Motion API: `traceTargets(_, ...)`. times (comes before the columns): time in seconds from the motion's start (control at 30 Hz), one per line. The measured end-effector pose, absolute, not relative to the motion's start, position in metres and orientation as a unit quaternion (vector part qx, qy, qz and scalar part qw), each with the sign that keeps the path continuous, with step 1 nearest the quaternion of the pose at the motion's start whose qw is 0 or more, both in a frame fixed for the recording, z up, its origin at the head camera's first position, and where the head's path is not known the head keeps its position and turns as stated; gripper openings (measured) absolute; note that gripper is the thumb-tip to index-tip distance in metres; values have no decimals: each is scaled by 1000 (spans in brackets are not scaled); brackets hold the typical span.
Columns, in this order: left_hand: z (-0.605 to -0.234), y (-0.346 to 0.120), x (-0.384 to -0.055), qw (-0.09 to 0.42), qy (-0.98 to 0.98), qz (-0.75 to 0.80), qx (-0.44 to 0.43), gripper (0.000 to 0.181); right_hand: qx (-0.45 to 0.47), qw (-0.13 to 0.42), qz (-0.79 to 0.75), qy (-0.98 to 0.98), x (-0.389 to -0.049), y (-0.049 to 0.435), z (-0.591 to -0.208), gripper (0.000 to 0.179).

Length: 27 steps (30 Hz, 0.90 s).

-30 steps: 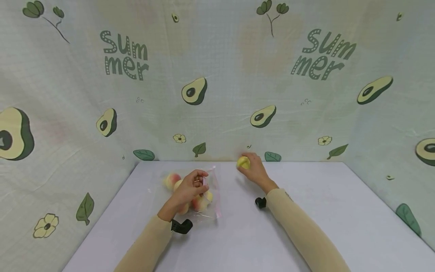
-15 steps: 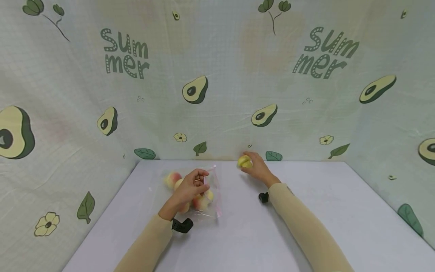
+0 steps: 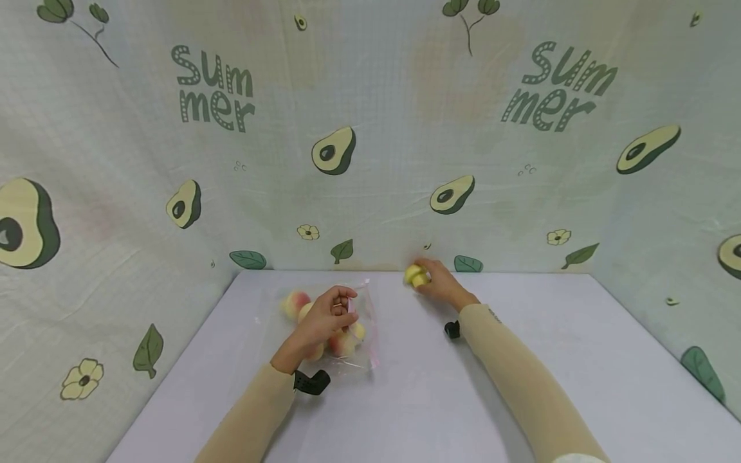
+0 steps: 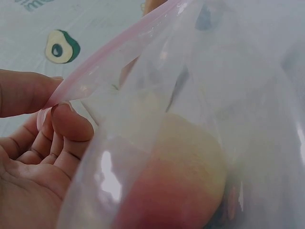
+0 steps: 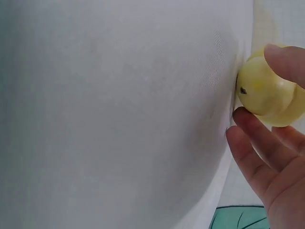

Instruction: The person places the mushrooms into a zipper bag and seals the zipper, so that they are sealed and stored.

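My left hand [image 3: 317,323] pinches the pink-edged rim of a clear zip bag [image 4: 109,52] between thumb and finger. Several red-and-yellow peaches [image 3: 343,344] lie inside; one peach [image 4: 176,176] fills the lower left wrist view behind the plastic. At the table's far edge, my right hand [image 3: 442,283] has thumb and fingers around a smooth yellow fruit [image 5: 267,88] with bulging lobes and a small dark spot. Its thumb lies over one side, the fingertips on the other. Whether this is one lobed fruit or two together, I cannot tell.
The white table [image 3: 382,411] ends at a hanging cloth [image 3: 382,212] printed with avocados and leaves, close behind the right hand. Cloth also closes off both sides. Black wrist cameras [image 3: 312,382] hang under the forearms.
My right hand has shifted slightly right, its thumb lower on the yellow fruit, and more of the fruit's lobes now show. The left hand keeps its pinch on the bag.
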State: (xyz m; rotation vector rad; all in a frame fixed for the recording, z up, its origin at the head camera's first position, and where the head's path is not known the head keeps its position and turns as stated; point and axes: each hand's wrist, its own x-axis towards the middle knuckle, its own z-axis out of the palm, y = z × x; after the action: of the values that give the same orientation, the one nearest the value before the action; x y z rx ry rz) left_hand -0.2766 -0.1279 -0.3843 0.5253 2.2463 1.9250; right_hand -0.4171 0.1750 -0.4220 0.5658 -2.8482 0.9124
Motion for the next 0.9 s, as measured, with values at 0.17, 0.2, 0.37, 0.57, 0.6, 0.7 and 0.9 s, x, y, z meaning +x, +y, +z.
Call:
traceTargets(0.17, -383, -128, -276, 75, 744, 641, 172, 41, 187, 42, 299, -935, -416, 174, -420, 63)
traceTargets(0.2, -382, -128, -276, 78, 744, 641, 170, 41, 185, 41, 298, -936, -416, 174, -421, 63)
traceTargets(0.37, -392, -129, -283, 78, 744, 645, 158, 43, 175, 34, 299, -937, -420, 175, -426, 61)
traceTargets(0.57, -397, -129, -285, 64, 745, 643, 164, 42, 163, 28, 301, -939, -419, 175, -427, 61)
traceTargets(0.6, -397, -129, -285, 63, 745, 644, 165, 41, 162, 27, 302, -939, -418, 175, -426, 61)
traceTargets(0.7, -397, -129, -285, 61, 744, 644, 169, 41, 164, 28, 306, -938, -415, 175, -424, 61)
traceTargets(0.9, -397, -129, -285, 61, 747, 641, 165, 40, 154, 24, 315, -936, -411, 176, -420, 63)
